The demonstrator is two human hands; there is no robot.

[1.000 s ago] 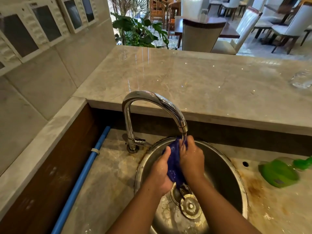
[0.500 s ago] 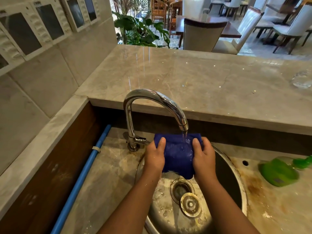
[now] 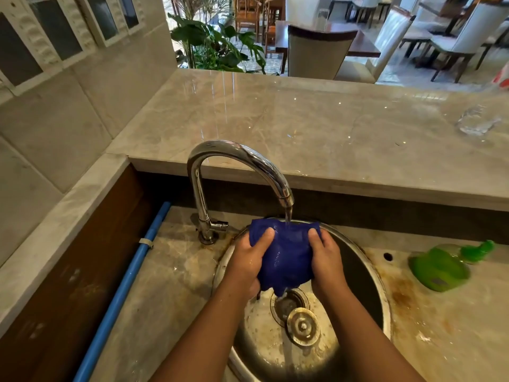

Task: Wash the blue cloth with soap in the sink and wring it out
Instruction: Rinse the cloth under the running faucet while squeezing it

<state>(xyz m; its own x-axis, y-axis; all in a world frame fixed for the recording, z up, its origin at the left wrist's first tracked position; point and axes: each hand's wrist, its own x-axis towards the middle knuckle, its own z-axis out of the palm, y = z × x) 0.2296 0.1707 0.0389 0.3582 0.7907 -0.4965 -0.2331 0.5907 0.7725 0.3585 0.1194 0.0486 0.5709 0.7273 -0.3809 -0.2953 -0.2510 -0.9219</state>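
Both forearms are reaching up from the bottom edge over the round steel sink (image 3: 381, 296). The left hand (image 3: 249, 260) is gripping the left side of the blue cloth (image 3: 287, 257), thumb lying across the front. The right hand (image 3: 326, 257) is clamping the right side the same way. The cloth is hanging bunched between them under the curved chrome tap (image 3: 237, 155), with a thin stream of water (image 3: 288, 217) falling on its top edge and its lower tip dangling above the drain (image 3: 289, 301). The cloth is hiding the fingers behind it. A green bottle (image 3: 440, 268) is lying blurred on the stained stone table (image 3: 303, 119) to the right. The cloth is looking wet and deep blue.
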